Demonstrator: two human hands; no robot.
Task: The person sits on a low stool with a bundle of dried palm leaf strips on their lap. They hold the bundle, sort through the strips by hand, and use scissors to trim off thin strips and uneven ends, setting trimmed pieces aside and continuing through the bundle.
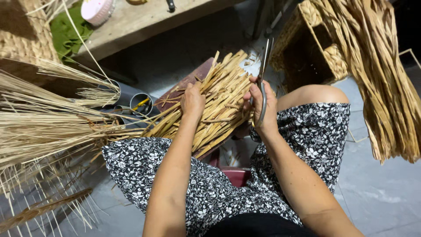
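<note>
Grey concrete floor (377, 184) here, pretty worn, and a rough pale wooden bench (144, 22) runs along the top of the view with a round pink container (97, 9) and some green cloth (66, 35) on it. Couple of grey plastic pipe sections (136, 98) stand on the floor just under it. To the right there's a half-woven boxy basket of tan fibre on a wire frame (315, 48), with long braided straw ropes (386, 87) hanging beside it. On the left, a big loose sheaf of thin pale straw stalks (39, 127) fans out across the floor.

The person is sitting in a black-and-white floral dress, and the bundle of flat golden-tan dried reed strips (219, 101) sits across their lap on a dark reddish board (184, 83), between the two hands. Its long axis runs diagonally: the cut ends point up and to the right, toward the basket, and the other end trails down-left into the straw sheaf.

Left hand (192, 100) is curled down on top of the bundle, fingers pressed into the strips. Right hand (262, 104) is closed around the handle of a long pair of metal scissors (264, 70), blades pointing up and away, right at the bundle's upper right edge.
</note>
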